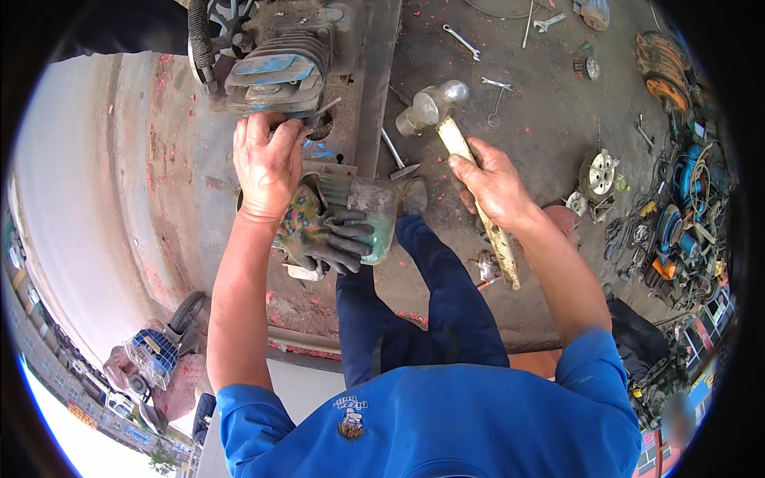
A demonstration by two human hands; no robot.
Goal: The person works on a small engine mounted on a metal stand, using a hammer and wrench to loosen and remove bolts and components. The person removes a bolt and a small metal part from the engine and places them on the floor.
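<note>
Bright blue short-sleeved shirt across the lower frame, small white-and-brown chest print, dark navy trousers at centre, dusty brownish shoe above.

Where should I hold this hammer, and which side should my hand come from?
Probably by the pale handle, coming from the right. It is long and slim, slanting from the bulky metal head down to the lower right, and your right hand wraps it from that side. The free length below your hand leaves room to grip farther from the head.
</note>
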